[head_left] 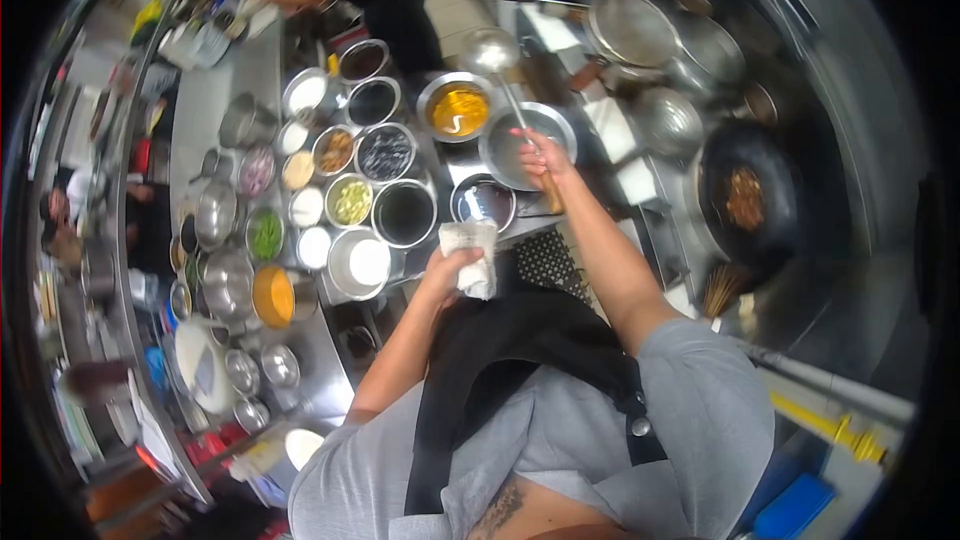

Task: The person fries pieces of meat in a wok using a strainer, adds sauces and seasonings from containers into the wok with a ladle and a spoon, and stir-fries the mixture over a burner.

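Observation:
My right hand [546, 158] is closed round the handle of a ladle [491, 52]. The ladle's metal bowl hangs above and beyond a steel basin [566, 125], close to a bowl of orange-yellow liquid [458, 112]. In my left hand [447, 272] is a folded white cloth [470, 254], gripped in front of my apron. Just past the cloth stands a round pot of dark liquid [484, 202]. To the right, a black wok [790, 190] holds browned food [745, 198].
Several metal containers of sauces and ingredients crowd the left counter [215, 90], among them chopped greens [267, 236] and an orange sauce [275, 292]. A strainer [632, 30] lies at the upper right. A person in a dark apron [385, 0] stands beyond. A yellow pipe [815, 422] runs low right.

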The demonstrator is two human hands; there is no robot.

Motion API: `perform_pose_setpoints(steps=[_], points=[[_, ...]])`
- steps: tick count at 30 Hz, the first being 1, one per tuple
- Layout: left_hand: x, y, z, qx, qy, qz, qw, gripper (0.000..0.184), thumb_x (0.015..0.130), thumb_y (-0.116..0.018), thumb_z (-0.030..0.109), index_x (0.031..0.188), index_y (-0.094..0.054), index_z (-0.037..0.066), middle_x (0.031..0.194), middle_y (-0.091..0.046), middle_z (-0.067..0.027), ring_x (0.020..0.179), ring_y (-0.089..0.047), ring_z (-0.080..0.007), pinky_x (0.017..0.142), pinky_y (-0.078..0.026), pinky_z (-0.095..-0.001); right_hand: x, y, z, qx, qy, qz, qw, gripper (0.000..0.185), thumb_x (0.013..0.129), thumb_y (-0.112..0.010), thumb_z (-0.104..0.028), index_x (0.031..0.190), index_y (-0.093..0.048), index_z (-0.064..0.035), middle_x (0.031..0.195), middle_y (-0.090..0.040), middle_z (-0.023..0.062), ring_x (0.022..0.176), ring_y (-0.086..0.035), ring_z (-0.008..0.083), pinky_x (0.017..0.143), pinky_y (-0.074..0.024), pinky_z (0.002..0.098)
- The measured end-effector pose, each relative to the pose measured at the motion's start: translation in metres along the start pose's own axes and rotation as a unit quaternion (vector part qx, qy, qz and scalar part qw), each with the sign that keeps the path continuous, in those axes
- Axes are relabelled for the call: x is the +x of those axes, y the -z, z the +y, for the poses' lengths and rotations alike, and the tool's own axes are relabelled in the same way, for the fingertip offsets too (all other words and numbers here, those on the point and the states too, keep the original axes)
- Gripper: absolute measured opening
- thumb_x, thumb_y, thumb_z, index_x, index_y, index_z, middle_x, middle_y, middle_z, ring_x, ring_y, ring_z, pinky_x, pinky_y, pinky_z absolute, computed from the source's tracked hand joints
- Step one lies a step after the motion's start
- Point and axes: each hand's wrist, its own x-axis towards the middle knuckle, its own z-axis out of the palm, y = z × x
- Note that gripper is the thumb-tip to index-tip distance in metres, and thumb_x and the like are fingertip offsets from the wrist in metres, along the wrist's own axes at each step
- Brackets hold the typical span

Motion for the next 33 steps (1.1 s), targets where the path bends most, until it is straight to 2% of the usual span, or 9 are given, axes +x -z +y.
perform_pose_setpoints(steps=[9,12,15,17,19,20,22,25,33], points=[[0.005,-0.093,-0.053,0.065,0.086,-0.072,0.992,0.047,0.078,-0.072,0.011,0.121,-0.056,-0.002,0.097,-0.066,-0.0102,0.08,-0.067,-0.0218,0.066,-0.055,-0.0347,-0.245,-0.063,-0.04,0.121,0.118,-0.274,0.947,0.046,0.108,-0.039,-0.031,0.144,-0.038,-0.0033,0.073,-0.042,-0.0021,0.04,-0.036,0.0017,0.03,-0.0348,0.0189],[0.02,-0.121,-0.084,0.06,0.13,-0.117,0.983,0.045,0.081,-0.069,0.01,0.122,-0.054,-0.001,0.099,-0.065,-0.0114,0.085,-0.067,-0.0239,0.071,-0.056,-0.0376,-0.349,-0.055,-0.055,-0.007,0.286,-0.15,0.947,0.044,0.105,-0.045,-0.028,0.144,-0.041,-0.0079,0.072,-0.045,-0.0043,0.04,-0.035,0.0,0.03,-0.0326,0.017],[0.032,-0.158,-0.101,0.125,0.189,-0.128,0.965,0.039,0.084,-0.07,0.02,0.114,-0.057,-0.001,0.089,-0.066,-0.0129,0.075,-0.068,-0.0276,0.067,-0.057,-0.0411,-0.43,-0.021,-0.064,-0.162,0.44,0.123,0.874,0.041,0.103,-0.05,-0.02,0.143,-0.045,-0.0116,0.076,-0.052,0.0007,0.043,-0.041,0.0054,0.036,-0.0364,0.0208],[0.038,-0.192,-0.104,0.175,0.202,-0.169,0.949,0.038,0.084,-0.07,0.02,0.113,-0.057,-0.002,0.087,-0.066,-0.013,0.07,-0.067,-0.0281,0.064,-0.057,-0.0416,-0.466,0.022,-0.069,-0.245,0.463,0.421,0.74,0.042,0.098,-0.06,-0.025,0.139,-0.051,-0.0163,0.067,-0.051,0.0008,0.048,-0.047,0.0069,0.039,-0.0385,0.024],[0.061,-0.216,-0.118,0.229,0.181,-0.189,0.938,0.038,0.084,-0.069,0.018,0.114,-0.058,-0.002,0.086,-0.066,-0.0116,0.071,-0.067,-0.0258,0.063,-0.056,-0.0397,-0.495,0.095,-0.076,-0.516,0.421,0.673,0.322,0.036,0.094,-0.062,-0.026,0.126,-0.059,-0.0079,0.092,-0.07,0.024,0.084,-0.069,0.041,0.074,-0.0529,0.0479],[0.078,-0.222,-0.128,0.246,0.155,-0.209,0.933,0.037,0.083,-0.069,0.017,0.113,-0.059,-0.003,0.086,-0.066,-0.0111,0.071,-0.067,-0.0247,0.062,-0.056,-0.0387,-0.514,0.087,-0.077,-0.511,0.326,0.704,0.369,0.037,0.095,-0.059,-0.023,0.129,-0.058,-0.0087,0.101,-0.066,0.0301,0.102,-0.062,0.0475,0.085,-0.05,0.0529],[0.104,-0.251,-0.133,0.319,0.166,-0.233,0.904,0.033,0.081,-0.068,0.013,0.108,-0.062,-0.004,0.087,-0.067,-0.0105,0.07,-0.067,-0.0225,0.061,-0.056,-0.0365,-0.525,0.116,-0.082,-0.535,0.269,0.719,0.353,0.039,0.094,-0.06,-0.024,0.131,-0.058,-0.0102,0.1,-0.067,0.0299,0.101,-0.063,0.0463,0.087,-0.0505,0.0528],[0.149,-0.287,-0.145,0.322,0.188,-0.252,0.893,0.025,0.08,-0.064,0.007,0.1,-0.063,-0.007,0.085,-0.067,-0.0125,0.071,-0.069,-0.0235,0.062,-0.056,-0.0373,-0.526,0.108,-0.086,-0.548,0.253,0.693,0.395,0.041,0.094,-0.061,-0.025,0.132,-0.058,-0.0112,0.105,-0.067,0.0295,0.105,-0.063,0.0456,0.091,-0.0502,0.052],[0.272,-0.384,-0.194,0.229,0.286,-0.286,0.885,0.025,0.089,-0.06,0.015,0.108,-0.059,-0.001,0.097,-0.067,-0.0153,0.084,-0.069,-0.03,0.074,-0.057,-0.0477,-0.509,0.116,-0.118,-0.548,0.226,0.724,0.352,0.042,0.094,-0.059,-0.027,0.132,-0.057,-0.0104,0.109,-0.067,0.0263,0.103,-0.064,0.0455,0.091,-0.0509,0.0521]])
